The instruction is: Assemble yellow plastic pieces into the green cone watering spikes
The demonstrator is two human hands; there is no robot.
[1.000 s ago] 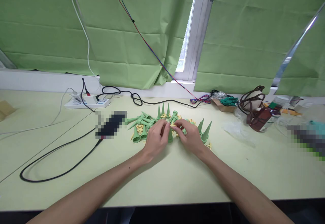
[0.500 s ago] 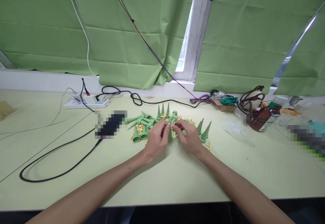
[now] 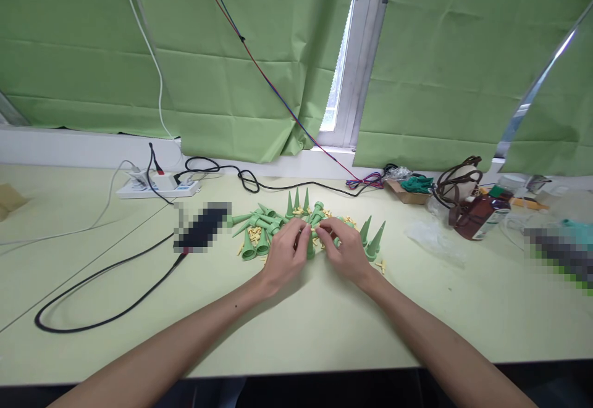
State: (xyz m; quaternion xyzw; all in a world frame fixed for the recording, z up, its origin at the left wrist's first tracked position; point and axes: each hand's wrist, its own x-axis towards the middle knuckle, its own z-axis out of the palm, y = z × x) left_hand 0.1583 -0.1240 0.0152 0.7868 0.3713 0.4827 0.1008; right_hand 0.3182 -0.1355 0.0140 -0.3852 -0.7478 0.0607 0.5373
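Observation:
Between my two hands is a small yellow plastic piece (image 3: 314,229), pinched at its ends by the fingertips. My left hand (image 3: 286,250) is closed on its left end, and my right hand (image 3: 345,247) is closed on its right end. Just under the fingertips stands a green plastic cone (image 3: 311,250), partly covered by my left fingers. Around the hands lies a heap of green plastic spikes (image 3: 259,220), some upright and some on their sides. Small yellow pieces (image 3: 254,234) are scattered among them. Two pointed green spikes (image 3: 376,241) stand right of my right hand.
A dark pixelated device (image 3: 204,228) with a looped black cable (image 3: 92,329) lies to the left. Behind it is a white power strip (image 3: 139,191). At the right are a clear plastic bag (image 3: 435,241), a brown bottle (image 3: 482,216) and a cardboard box (image 3: 407,193).
Both hands stay nearly in place, with only a slight shift of the fingers. More of the yellow piece shows between the fingertips now.

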